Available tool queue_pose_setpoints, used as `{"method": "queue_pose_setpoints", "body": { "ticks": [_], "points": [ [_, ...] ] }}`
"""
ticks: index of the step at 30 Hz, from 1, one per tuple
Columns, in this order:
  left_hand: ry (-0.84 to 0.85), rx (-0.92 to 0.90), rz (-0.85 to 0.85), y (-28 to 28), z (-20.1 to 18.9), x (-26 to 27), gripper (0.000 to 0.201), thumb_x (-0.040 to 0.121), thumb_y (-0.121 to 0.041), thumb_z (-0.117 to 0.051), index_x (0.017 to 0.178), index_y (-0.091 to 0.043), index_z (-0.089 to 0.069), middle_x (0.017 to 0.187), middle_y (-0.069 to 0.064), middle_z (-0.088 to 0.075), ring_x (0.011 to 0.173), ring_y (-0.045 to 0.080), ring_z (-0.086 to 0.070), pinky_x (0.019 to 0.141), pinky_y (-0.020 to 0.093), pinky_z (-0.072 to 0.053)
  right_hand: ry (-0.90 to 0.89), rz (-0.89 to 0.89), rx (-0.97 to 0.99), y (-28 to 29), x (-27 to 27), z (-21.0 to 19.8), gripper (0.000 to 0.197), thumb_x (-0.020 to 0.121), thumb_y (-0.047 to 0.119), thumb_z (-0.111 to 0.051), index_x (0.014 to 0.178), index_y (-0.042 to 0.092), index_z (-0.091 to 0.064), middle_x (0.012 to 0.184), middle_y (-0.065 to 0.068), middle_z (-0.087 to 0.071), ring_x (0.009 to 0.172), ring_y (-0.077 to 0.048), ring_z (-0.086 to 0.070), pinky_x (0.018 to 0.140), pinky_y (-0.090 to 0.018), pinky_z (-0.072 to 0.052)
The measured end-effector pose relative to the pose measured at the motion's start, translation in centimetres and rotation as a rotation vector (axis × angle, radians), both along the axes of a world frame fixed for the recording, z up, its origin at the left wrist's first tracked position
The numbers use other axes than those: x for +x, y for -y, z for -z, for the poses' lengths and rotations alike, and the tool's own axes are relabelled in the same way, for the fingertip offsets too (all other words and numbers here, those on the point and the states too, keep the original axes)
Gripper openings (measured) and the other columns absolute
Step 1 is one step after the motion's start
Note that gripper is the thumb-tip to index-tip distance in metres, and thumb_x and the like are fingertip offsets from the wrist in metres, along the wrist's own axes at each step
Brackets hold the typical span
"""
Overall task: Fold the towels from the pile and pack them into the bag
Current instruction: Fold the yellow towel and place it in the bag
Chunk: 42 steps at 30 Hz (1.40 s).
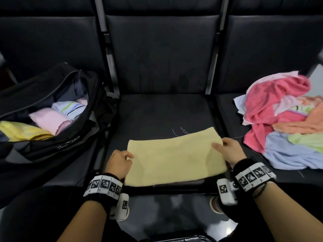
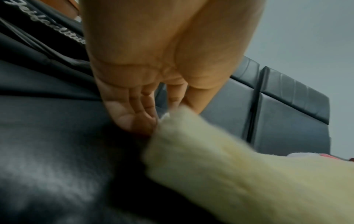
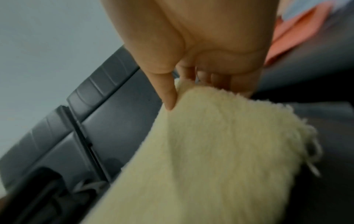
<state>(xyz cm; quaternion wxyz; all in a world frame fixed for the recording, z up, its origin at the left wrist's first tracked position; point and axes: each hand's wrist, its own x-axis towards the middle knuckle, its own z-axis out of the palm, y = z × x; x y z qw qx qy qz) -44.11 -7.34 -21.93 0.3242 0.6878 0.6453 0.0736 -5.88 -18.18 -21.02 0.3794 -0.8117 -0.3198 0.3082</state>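
A pale yellow towel (image 1: pixel 174 158) lies folded flat on the middle black seat (image 1: pixel 164 112), near its front edge. My left hand (image 1: pixel 120 160) pinches the towel's left edge; in the left wrist view the fingers (image 2: pixel 132 115) and thumb meet on the towel's (image 2: pixel 239 174) corner. My right hand (image 1: pixel 227 147) pinches the far right corner, thumb on top; the right wrist view shows the thumb (image 3: pixel 168 94) pressed against the towel (image 3: pixel 220 144) with fingers behind. An open black bag (image 1: pixel 43 145) on the left seat holds folded towels (image 1: pixel 50 119). The towel pile (image 1: pixel 283 119) sits on the right seat.
Seat backs rise behind all three seats, with metal dividers (image 1: pixel 110 67) between them. Loose threads (image 1: pixel 181 131) trail from the towel's far edge. The dark glossy floor (image 1: pixel 166 215) lies below the seat's front edge, with a shoe (image 1: pixel 214 205) showing.
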Motion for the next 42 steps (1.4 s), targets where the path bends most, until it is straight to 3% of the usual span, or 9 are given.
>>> {"method": "queue_pose_setpoints", "body": {
  "ticks": [8, 12, 19, 23, 27, 29, 33, 37, 42],
  "points": [
    [0.010, -0.058, 0.036, 0.9, -0.6, 1.6, 0.032, 0.088, -0.011, -0.055, 0.102, -0.033, -0.073, 0.111, 0.004, -0.052, 0.104, 0.024, -0.061, 0.101, 0.036, -0.047, -0.072, -0.004, -0.089, 0.4, 1.3, -1.6, 0.009, 0.086, 0.007, -0.070, 0.086, -0.002, -0.067, 0.075, -0.010, -0.064, 0.071, -0.024, -0.057, 0.062, -0.031, -0.041],
    [0.018, -0.005, 0.014, 0.9, -1.2, 1.7, 0.031, 0.087, -0.012, -0.057, 0.109, -0.029, -0.071, 0.110, 0.004, -0.049, 0.107, 0.026, -0.056, 0.100, 0.037, -0.046, -0.324, -0.102, 0.032, -0.6, -1.5, -5.0, 0.019, 0.087, -0.001, -0.062, 0.101, 0.009, -0.071, 0.060, 0.003, -0.060, 0.041, -0.007, -0.046, 0.037, -0.017, -0.029],
    [0.539, -0.162, -0.164, 1.7, -2.6, 3.7, 0.019, 0.093, -0.008, -0.057, 0.106, -0.015, -0.069, 0.096, 0.010, -0.069, 0.081, 0.018, -0.063, 0.073, 0.033, -0.053, -0.449, -0.306, 0.028, -3.8, -11.5, -7.3, 0.023, 0.087, 0.000, -0.063, 0.108, 0.010, -0.068, 0.081, -0.011, -0.063, 0.067, -0.023, -0.063, 0.047, -0.028, -0.049],
    [0.687, -0.335, -0.265, 2.2, -2.5, 3.8, 0.013, 0.099, -0.011, -0.052, 0.107, -0.011, -0.062, 0.100, 0.019, -0.071, 0.077, 0.022, -0.065, 0.066, 0.032, -0.055, -0.408, -0.367, -0.032, -5.6, -16.5, -6.0, 0.022, 0.086, 0.003, -0.063, 0.107, 0.008, -0.067, 0.070, -0.005, -0.060, 0.055, -0.016, -0.060, 0.046, -0.025, -0.048],
    [0.775, -0.377, -0.384, 1.6, -2.0, 3.3, 0.024, 0.103, -0.021, -0.047, 0.089, -0.011, -0.064, 0.064, 0.000, -0.068, 0.058, 0.021, -0.062, 0.045, 0.025, -0.049, -0.438, -0.444, -0.034, -6.8, -20.1, -5.2, 0.032, 0.092, 0.006, -0.062, 0.124, 0.002, -0.056, 0.082, -0.011, -0.059, 0.061, -0.019, -0.062, 0.053, -0.031, -0.054],
    [0.727, -0.341, -0.386, 1.4, -1.7, 3.1, 0.026, 0.101, -0.022, -0.049, 0.082, -0.014, -0.064, 0.064, -0.003, -0.067, 0.064, 0.024, -0.060, 0.054, 0.034, -0.051, -0.491, -0.473, -0.045, -6.6, -20.6, -4.8, 0.044, 0.095, 0.010, -0.062, 0.136, 0.006, -0.048, 0.095, -0.013, -0.058, 0.072, -0.022, -0.067, 0.061, -0.037, -0.060],
    [0.617, -0.288, -0.296, 1.9, -1.5, 2.9, 0.042, 0.085, 0.001, -0.063, 0.124, -0.011, -0.055, 0.110, 0.011, -0.071, 0.102, 0.028, -0.069, 0.095, 0.051, -0.054, -0.357, -0.518, -0.062, -5.3, -18.5, -4.1, 0.040, 0.094, 0.017, -0.061, 0.133, 0.015, -0.053, 0.095, 0.000, -0.059, 0.079, -0.025, -0.069, 0.076, -0.045, -0.058],
    [0.605, -0.204, -0.199, 2.2, -1.5, 3.1, 0.060, 0.079, 0.015, -0.061, 0.130, -0.015, -0.051, 0.113, 0.009, -0.069, 0.106, 0.026, -0.068, 0.097, 0.048, -0.054, -0.154, -0.634, -0.007, -3.5, -16.1, -3.7, 0.032, 0.087, 0.012, -0.065, 0.117, 0.023, -0.067, 0.096, 0.006, -0.066, 0.069, -0.014, -0.063, 0.078, -0.039, -0.057],
    [0.588, -0.196, -0.165, 2.2, -1.5, 2.9, 0.065, 0.079, 0.018, -0.060, 0.134, -0.015, -0.050, 0.113, 0.010, -0.070, 0.104, 0.025, -0.068, 0.094, 0.045, -0.055, 0.197, -0.984, -0.070, -1.3, -15.0, -3.1, 0.029, 0.084, 0.017, -0.070, 0.112, 0.024, -0.072, 0.106, 0.007, -0.061, 0.095, -0.011, -0.059, 0.092, -0.023, -0.046]
  ]
}}
